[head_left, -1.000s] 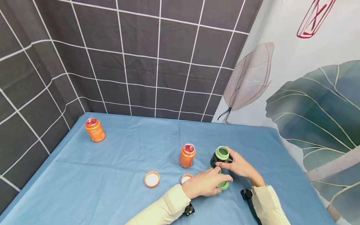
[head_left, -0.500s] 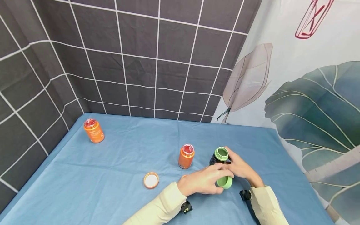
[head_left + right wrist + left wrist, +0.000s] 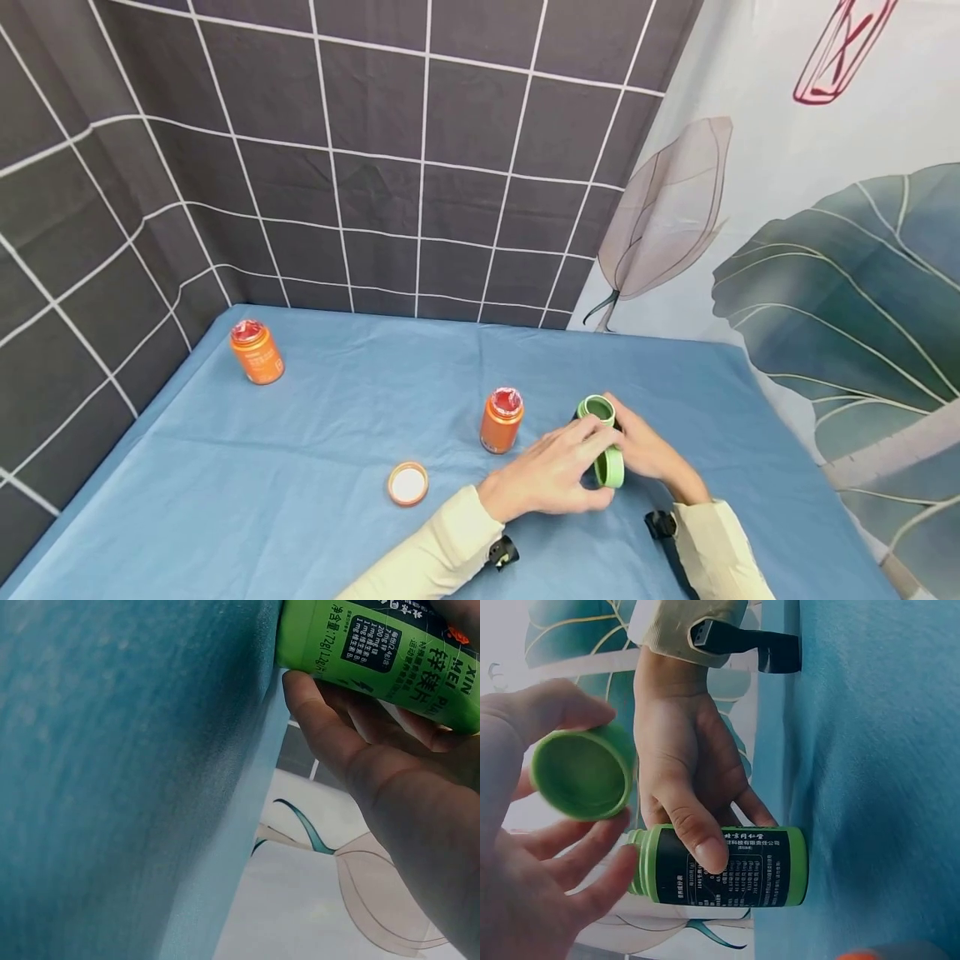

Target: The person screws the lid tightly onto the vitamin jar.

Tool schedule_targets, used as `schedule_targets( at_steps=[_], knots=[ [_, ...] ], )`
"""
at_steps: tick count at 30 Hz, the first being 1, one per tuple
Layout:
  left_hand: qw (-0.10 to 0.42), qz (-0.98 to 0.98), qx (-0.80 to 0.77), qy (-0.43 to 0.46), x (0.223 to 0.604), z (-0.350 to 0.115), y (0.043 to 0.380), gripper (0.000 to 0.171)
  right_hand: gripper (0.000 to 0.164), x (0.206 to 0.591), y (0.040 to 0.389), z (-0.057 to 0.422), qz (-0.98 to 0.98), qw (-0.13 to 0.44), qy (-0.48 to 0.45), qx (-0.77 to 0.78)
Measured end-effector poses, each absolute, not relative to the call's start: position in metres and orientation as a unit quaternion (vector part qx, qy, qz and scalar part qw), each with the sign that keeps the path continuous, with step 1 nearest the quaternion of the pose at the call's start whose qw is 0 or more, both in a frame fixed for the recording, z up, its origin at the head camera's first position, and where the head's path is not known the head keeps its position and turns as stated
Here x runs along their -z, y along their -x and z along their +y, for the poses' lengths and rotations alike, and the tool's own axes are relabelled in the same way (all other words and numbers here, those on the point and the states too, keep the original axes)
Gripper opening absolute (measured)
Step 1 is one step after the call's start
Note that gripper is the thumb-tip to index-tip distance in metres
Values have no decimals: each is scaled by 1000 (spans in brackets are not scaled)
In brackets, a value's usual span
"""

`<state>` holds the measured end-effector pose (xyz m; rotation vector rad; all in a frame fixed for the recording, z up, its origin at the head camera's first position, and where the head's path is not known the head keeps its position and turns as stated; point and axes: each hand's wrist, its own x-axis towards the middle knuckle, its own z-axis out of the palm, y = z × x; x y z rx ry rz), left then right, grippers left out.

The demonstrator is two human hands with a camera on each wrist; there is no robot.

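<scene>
My left hand pinches a green screw cap between thumb and fingers, its hollow underside showing in the left wrist view. Beside it, my right hand grips a green pill bottle with a black label panel, thumb on one side and fingers on the other. The bottle stands upright on the blue cloth, its green threaded mouth uncovered. In the head view the cap is tilted on edge just in front of the bottle. Green label printing fills the bottle's side in the right wrist view.
An orange bottle without its cap stands left of the green one. Another uncapped orange bottle is at the back left. An orange cap lies white inside up on the blue cloth. A dark gridded backdrop rises behind.
My left hand has picked the green cap up off the cloth and tipped it on edge, closer to the bottle. A second orange cap is now hidden behind the left hand.
</scene>
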<state>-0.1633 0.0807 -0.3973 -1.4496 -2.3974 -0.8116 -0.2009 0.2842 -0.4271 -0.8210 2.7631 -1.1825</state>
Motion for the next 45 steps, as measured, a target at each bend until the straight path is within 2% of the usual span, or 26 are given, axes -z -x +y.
schedule_targets(
  at_steps=[5, 13, 16, 23, 26, 29, 32, 38, 45],
  knots=[
    [160, -821, 295, 462, 397, 87, 165, 44, 9, 418, 195, 283, 889, 28, 253, 381],
    [128, -836, 332, 417, 403, 89, 168, 53, 14, 412, 187, 280, 892, 29, 240, 382],
    [128, -830, 374, 394, 405, 91, 168, 55, 27, 423, 191, 285, 896, 29, 233, 376],
    [122, -809, 506, 272, 406, 99, 170, 65, 59, 434, 198, 291, 897, 49, 206, 389],
    [100, -799, 534, 258, 407, 102, 171, 65, 74, 433, 198, 290, 893, 56, 207, 395],
    [81, -797, 539, 259, 409, 105, 172, 62, 82, 432, 197, 288, 892, 56, 215, 393],
    [77, -800, 535, 260, 413, 107, 173, 59, 77, 432, 197, 285, 891, 59, 216, 396],
    [101, -804, 530, 252, 418, 104, 177, 55, 65, 433, 201, 281, 884, 70, 216, 410],
    [103, -803, 530, 254, 419, 106, 181, 53, 62, 430, 202, 284, 882, 77, 212, 414]
  ],
)
